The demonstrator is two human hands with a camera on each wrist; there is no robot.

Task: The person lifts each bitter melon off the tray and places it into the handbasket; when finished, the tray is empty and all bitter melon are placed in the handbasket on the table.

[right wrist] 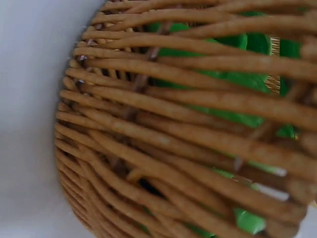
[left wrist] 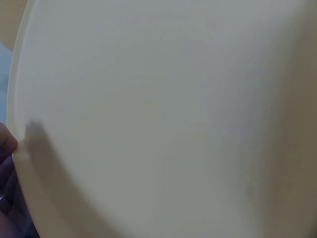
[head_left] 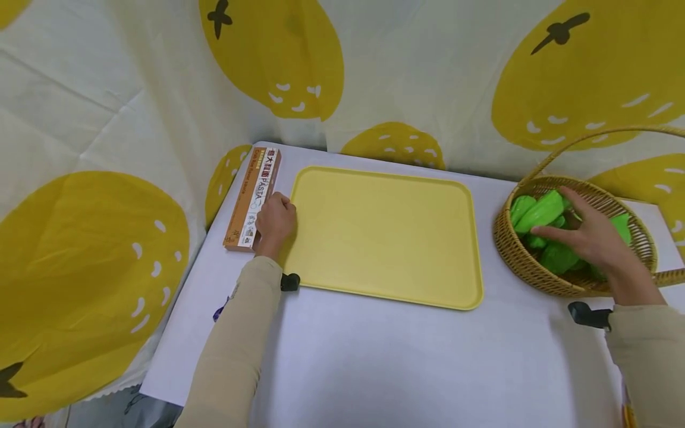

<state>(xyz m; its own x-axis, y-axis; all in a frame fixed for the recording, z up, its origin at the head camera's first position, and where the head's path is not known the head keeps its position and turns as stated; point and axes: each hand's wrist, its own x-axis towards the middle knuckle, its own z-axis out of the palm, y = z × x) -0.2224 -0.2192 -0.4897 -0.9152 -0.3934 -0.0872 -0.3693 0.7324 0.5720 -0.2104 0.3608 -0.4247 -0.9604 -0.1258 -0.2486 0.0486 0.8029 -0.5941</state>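
In the head view my left hand [head_left: 276, 220] is at the left edge of a yellow rectangular tray [head_left: 385, 238], its fingers curled. The left wrist view shows the thumb [left wrist: 7, 141] on the tray's rim and the other fingers outside it. At the right, my right hand [head_left: 596, 238] reaches into a round wicker basket [head_left: 516, 261]. Its thumb and index finger are spread over a bright green elongated piece [head_left: 543, 212], whose exact kind I cannot tell. Other green pieces lie around it. Basket weave hides the right fingers in the right wrist view.
An orange and white pasta box [head_left: 254, 199] lies left of the tray, close to my left hand. The basket's tall arched handle [head_left: 583, 138] rises over its rim. White table surface [head_left: 407, 362] stretches before the tray, and a lemon-patterned cloth [head_left: 407, 65] hangs behind.
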